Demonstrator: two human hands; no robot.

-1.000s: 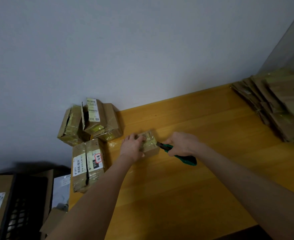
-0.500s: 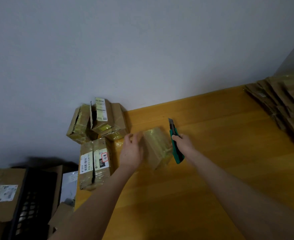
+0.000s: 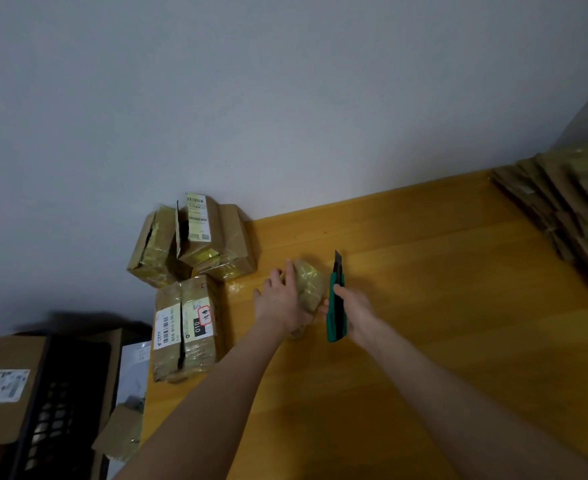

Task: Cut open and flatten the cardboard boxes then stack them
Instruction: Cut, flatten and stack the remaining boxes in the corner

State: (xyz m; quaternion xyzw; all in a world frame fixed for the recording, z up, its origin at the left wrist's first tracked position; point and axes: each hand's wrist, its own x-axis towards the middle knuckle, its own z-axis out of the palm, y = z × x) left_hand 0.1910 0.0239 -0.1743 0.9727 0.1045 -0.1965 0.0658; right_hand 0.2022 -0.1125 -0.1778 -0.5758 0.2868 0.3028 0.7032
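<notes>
tabletop (image 3: 424, 306) of yellow wood, smooth and faintly glossy, running back to a plain grey wall (image 3: 285, 98). at its far right, stack of flattened cardboard (image 3: 569, 216): brown, layered, edges fanned unevenly. at the left end, sealed boxes (image 3: 195, 244) piled against the wall, with a labelled box (image 3: 185, 327) lying nearer, all bound in shiny yellowish tape and carrying white printed labels.

near the middle of the table, between both hands, small box (image 3: 308, 284): squat, brown, almost wholly skinned in glossy tape, corners softened. left hand (image 3: 280, 303) laid over its top, fingers spread and fairly straight, pressing down. right hand (image 3: 356, 313) curled round the green handle of the utility knife (image 3: 335, 306), just beside the box's right side.

changed within the last second: blade (image 3: 337, 261) no longer at the box's side seam but lifted clear, pointing away toward the wall; box tipped up, then turned under the left palm. likely meaning: one seam cut, box being repositioned for the next cut or pushed flat. cannot tell whether any flap is open yet. blade itself thin, dark, still extended.
</notes>
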